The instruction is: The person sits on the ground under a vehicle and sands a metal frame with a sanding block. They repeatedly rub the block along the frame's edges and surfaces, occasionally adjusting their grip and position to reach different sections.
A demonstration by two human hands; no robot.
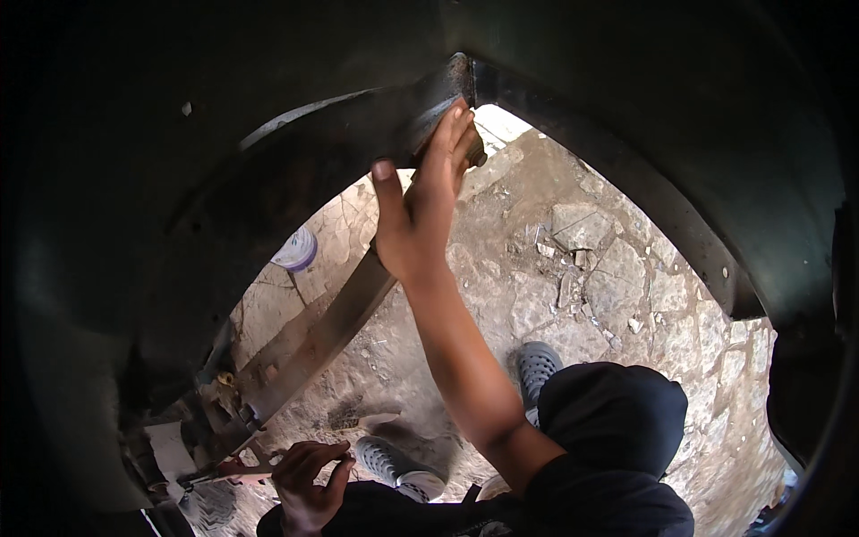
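My right hand (426, 215) reaches up to the corner where the dark metal edges meet. Its fingers are stretched out along the rusty metal corner piece (460, 79), with the thumb held apart. A small dark knob-like part (479, 157) shows just past the fingertips. Behind the wrist runs a long, flat brown metal bar (335, 324), slanting down to the left. Low on the left, my left hand (309, 483) is closed, fingers curled and the thumb near the fingertips; whatever it may hold is hidden. It is close to a cluster of metal parts (219, 430).
Dark curved metal panels (626, 54) surround the opening overhead and at both sides. Below lies rough stone ground (501, 295) with loose rubble (577, 259). A white and purple round container (296, 250) stands at left. My grey clogs (398, 465) are beneath me.
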